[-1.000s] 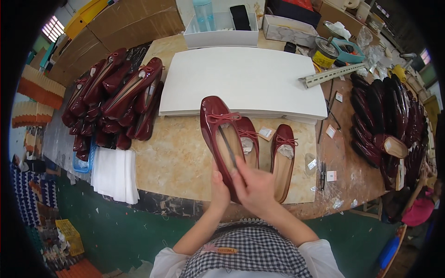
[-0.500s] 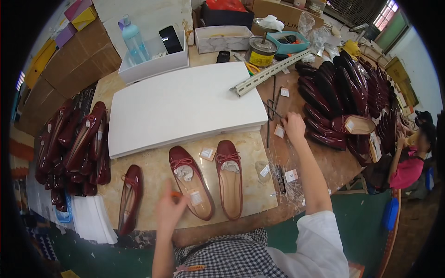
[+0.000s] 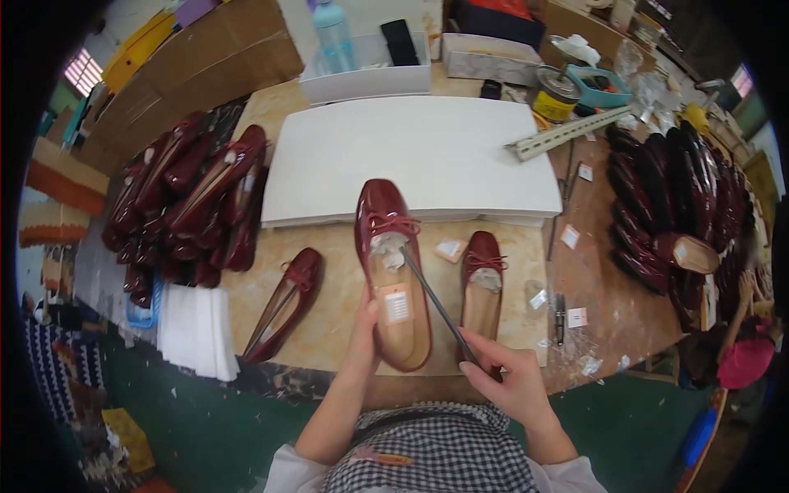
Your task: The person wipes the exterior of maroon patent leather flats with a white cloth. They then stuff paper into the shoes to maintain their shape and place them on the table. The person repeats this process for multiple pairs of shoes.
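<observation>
My left hand (image 3: 358,341) grips a dark red patent ballet flat (image 3: 383,201) by its side, raised off the table with the toe pointing away. Inside it are crumpled paper (image 3: 388,249) in the toe and a white tag (image 3: 396,306) on the insole. A thin dark metal rod (image 3: 438,305) is held in my right hand (image 3: 508,374), its far tip at the stuffing paper. To the right a matching flat (image 3: 482,271) lies on the table, also stuffed with paper, partly behind my right hand. Another flat (image 3: 285,306) rests tilted on its side at the left.
Piles of dark red flats stand at left (image 3: 193,197) and right (image 3: 674,205). A stack of white sheets (image 3: 403,160) lies across the middle, with a slotted metal bar (image 3: 567,134) on its corner. White paper (image 3: 196,333) hangs over the front edge. A box (image 3: 370,82) holds a bottle.
The left hand has lifted the middle flat off the table. My right hand has come back from the tools at the right with a metal rod, now inside the shoe. The view has shifted.
</observation>
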Motion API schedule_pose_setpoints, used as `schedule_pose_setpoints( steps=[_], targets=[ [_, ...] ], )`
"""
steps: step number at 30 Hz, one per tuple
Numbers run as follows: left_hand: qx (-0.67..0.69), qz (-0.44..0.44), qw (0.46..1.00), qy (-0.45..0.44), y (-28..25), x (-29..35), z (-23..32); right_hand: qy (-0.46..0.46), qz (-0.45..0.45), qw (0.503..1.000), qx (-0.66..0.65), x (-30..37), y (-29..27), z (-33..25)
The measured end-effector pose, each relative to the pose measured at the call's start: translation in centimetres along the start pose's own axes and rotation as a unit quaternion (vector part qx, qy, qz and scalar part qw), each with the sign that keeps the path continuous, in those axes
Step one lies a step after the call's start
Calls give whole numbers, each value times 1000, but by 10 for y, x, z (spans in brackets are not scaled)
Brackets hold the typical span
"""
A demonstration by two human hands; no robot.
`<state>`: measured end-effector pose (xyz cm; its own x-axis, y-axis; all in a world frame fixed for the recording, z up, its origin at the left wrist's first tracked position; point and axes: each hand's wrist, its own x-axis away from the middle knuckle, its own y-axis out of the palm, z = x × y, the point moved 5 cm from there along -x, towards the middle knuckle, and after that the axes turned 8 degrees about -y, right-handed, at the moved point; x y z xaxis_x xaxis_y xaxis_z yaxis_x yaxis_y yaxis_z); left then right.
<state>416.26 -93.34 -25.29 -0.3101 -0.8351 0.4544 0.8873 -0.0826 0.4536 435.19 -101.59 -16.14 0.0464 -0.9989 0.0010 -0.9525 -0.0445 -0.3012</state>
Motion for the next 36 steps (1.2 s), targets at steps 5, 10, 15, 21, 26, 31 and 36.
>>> schedule_pose_setpoints(
  steps=[5,10,15,21,26,31,36],
  targets=[
    [-64,-16,992,103,9,12,13,-1,-13,999,-52,-25,21,0],
    [-75,-47,992,91,4,14,2,-11,14,1000,-26,-37,31,-9],
    [-79,13,987,142,14,24,-20,-189,157,963,106,-44,35,-23],
    [-65,67,989,112,-13,11,-60,-32,-32,985,169,-45,59,14],
    [-303,123,939,107,-59,31,0,-2,82,995,-51,-73,-83,92],
    [-503,73,860,50,43,10,19,142,309,825,451,-152,-248,188],
    [-546,-52,836,-3,77,-37,-33,185,268,854,404,-175,-265,226]
  ],
)
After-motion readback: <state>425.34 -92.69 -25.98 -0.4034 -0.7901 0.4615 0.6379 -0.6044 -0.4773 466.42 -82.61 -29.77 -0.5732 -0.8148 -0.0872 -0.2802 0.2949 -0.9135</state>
